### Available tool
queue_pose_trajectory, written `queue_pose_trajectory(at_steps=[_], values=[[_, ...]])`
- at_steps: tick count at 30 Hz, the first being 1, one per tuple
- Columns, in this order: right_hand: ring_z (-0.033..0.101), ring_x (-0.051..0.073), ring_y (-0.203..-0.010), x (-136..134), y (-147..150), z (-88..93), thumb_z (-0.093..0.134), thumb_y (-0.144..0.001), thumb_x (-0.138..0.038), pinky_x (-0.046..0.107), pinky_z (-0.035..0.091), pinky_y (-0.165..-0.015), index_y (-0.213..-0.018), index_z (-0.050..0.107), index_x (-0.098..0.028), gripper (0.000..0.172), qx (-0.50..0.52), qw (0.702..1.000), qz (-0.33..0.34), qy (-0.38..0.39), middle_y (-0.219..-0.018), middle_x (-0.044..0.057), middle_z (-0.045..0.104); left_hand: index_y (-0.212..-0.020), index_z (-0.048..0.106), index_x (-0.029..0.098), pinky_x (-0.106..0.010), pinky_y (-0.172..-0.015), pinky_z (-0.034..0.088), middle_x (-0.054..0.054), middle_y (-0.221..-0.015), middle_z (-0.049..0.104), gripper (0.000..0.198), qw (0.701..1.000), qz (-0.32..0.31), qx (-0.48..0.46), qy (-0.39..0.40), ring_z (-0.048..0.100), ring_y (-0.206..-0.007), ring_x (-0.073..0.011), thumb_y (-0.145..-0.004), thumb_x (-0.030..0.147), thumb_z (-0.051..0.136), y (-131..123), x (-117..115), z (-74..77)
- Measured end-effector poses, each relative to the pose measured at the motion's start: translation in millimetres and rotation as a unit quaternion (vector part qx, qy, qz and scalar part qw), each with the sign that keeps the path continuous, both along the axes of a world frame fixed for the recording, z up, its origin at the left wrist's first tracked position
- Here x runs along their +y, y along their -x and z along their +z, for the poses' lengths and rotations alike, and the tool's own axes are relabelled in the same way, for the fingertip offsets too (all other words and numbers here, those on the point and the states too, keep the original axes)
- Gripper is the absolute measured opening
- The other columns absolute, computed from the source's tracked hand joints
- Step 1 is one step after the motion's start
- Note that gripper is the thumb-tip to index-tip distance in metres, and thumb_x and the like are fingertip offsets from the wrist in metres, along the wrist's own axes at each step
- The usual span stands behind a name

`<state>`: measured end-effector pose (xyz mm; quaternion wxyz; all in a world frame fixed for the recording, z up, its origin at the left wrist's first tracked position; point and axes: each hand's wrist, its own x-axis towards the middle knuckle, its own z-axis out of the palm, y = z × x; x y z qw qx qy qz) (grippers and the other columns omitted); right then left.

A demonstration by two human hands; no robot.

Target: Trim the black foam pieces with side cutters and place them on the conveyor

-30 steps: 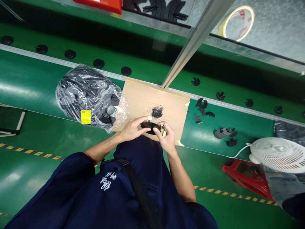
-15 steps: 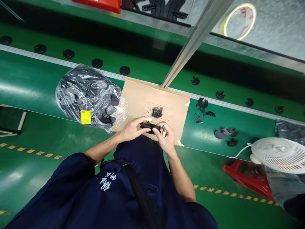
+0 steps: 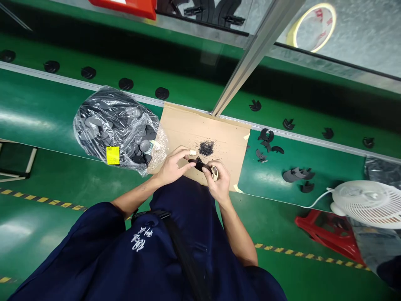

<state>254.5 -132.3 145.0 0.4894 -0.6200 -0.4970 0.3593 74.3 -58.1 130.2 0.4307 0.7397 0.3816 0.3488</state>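
Observation:
Between my hands, over the near edge of the cardboard sheet (image 3: 180, 125), is a thin dark part (image 3: 198, 164), held tilted. My left hand (image 3: 171, 167) pinches its left end between thumb and fingers; a pale cover sits on one fingertip. My right hand (image 3: 218, 182) grips the right end, thumb on top. Pale wrapping shows at its fingers, and whether a small tool is in there too I cannot make out. A pile of black crumbs (image 3: 206, 147) lies on the cardboard just beyond the part.
Left of the cardboard lies a clear plastic bag (image 3: 106, 108) of black parts. Loose black pieces (image 3: 266, 135) and a white fan (image 3: 365, 202) are to the right. A metal post (image 3: 242, 62) rises behind the cardboard. Black round parts (image 3: 125, 84) line the green strip beyond.
The dark part has turned from lying nearly level to slanting, its right end lower. My left fingers have shifted slightly left and opened a little along it; my right hand stays almost in place.

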Motion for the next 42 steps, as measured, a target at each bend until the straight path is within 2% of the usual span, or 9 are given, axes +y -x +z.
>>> queue_pose_trajectory(at_steps=[6,11,18,25,30,35,36,39,42], values=[[0.049,0.015,-0.069,-0.5,-2.7,-1.3,0.070,-0.088,-0.056,0.031,0.043,-0.067,-0.084,0.061,-0.023,0.034,0.076,0.995,0.019,0.068,-0.076,-0.001,0.055,-0.118,0.068,0.017,-0.028,-0.082,0.058,-0.008,-0.101,0.072,0.037,0.994,-0.052,-0.041,0.082,0.069,-0.088,-0.0172,-0.096,0.047,0.066,-2.5,-4.0,-1.2],[0.044,0.014,-0.065,0.0,-2.9,-1.4,0.072,-0.083,-0.063,0.030,0.041,-0.064,-0.080,0.059,-0.023,0.042,0.128,0.987,0.026,0.096,-0.071,-0.003,0.050,-0.105,0.068,0.015,-0.028,-0.080,0.057,-0.007,-0.094,0.073,0.041,0.982,-0.082,-0.070,0.153,0.070,-0.086,-0.0177,-0.091,0.054,0.069,-1.8,-3.4,-3.0],[0.042,0.013,-0.063,0.6,-1.1,-1.7,0.075,-0.080,-0.065,0.028,0.039,-0.060,-0.080,0.059,-0.022,0.046,0.149,0.983,0.027,0.104,-0.070,-0.003,0.049,-0.101,0.068,0.014,-0.027,-0.081,0.055,-0.005,-0.091,0.070,0.047,0.974,-0.058,-0.065,0.209,0.066,-0.086,-0.0166,-0.086,0.058,0.073,-1.5,-2.6,2.7],[0.042,0.012,-0.062,0.5,-0.5,-5.5,0.072,-0.084,-0.062,0.027,0.038,-0.059,-0.082,0.061,-0.022,0.042,0.131,0.987,0.029,0.093,-0.069,-0.004,0.049,-0.100,0.068,0.015,-0.025,-0.075,0.052,-0.002,-0.086,0.067,0.045,0.974,-0.046,-0.058,0.213,0.062,-0.080,-0.0153,-0.088,0.059,0.070,-3.2,-5.9,1.6],[0.047,0.013,-0.064,-1.6,1.1,-5.1,0.066,-0.092,-0.052,0.028,0.043,-0.062,-0.085,0.061,-0.022,0.032,0.052,0.997,0.022,0.052,-0.072,-0.003,0.053,-0.104,0.069,0.015,-0.028,-0.081,0.055,-0.006,-0.093,0.071,0.044,0.979,-0.035,-0.074,0.184,0.066,-0.087,-0.0172,-0.089,0.057,0.070,-5.9,-6.6,-0.8],[0.058,0.018,-0.077,-3.6,1.0,-7.2,0.062,-0.097,-0.028,0.033,0.047,-0.071,-0.092,0.062,-0.023,0.007,-0.133,0.987,-0.017,-0.090,-0.085,0.003,0.065,-0.111,0.067,0.018,-0.031,-0.091,0.055,-0.008,-0.105,0.069,0.039,0.991,0.050,-0.064,0.110,0.066,-0.096,-0.0176,-0.093,0.053,0.068,-7.1,-7.2,-5.3],[0.060,0.019,-0.080,-3.6,0.0,-8.6,0.061,-0.096,-0.022,0.034,0.047,-0.073,-0.095,0.063,-0.023,0.002,-0.172,0.977,-0.014,-0.128,-0.087,0.004,0.066,-0.113,0.065,0.018,-0.031,-0.091,0.056,-0.008,-0.105,0.068,0.041,0.988,0.055,-0.075,0.123,0.066,-0.096,-0.0170,-0.093,0.054,0.068,-7.2,-8.1,-6.5],[0.063,0.021,-0.086,-2.8,-3.0,-13.7,0.059,-0.094,-0.012,0.036,0.047,-0.076,-0.102,0.065,-0.022,0.014,-0.269,0.938,0.016,-0.218,-0.090,0.006,0.070,-0.122,0.058,0.019,-0.032,-0.087,0.059,-0.007,-0.105,0.068,0.050,0.960,0.011,-0.137,0.243,0.069,-0.091,-0.0161,-0.095,0.060,0.062,-8.6,-12.6,-8.1],[0.062,0.021,-0.088,-2.1,-4.6,-18.1,0.057,-0.094,-0.011,0.037,0.046,-0.076,-0.101,0.067,-0.022,0.016,-0.333,0.912,0.038,-0.237,-0.090,0.007,0.070,-0.133,0.054,0.021,-0.035,-0.086,0.062,-0.007,-0.110,0.069,0.059,0.914,-0.041,-0.182,0.361,0.073,-0.089,-0.0174,-0.094,0.065,0.059,-11.2,-17.3,-5.6]])
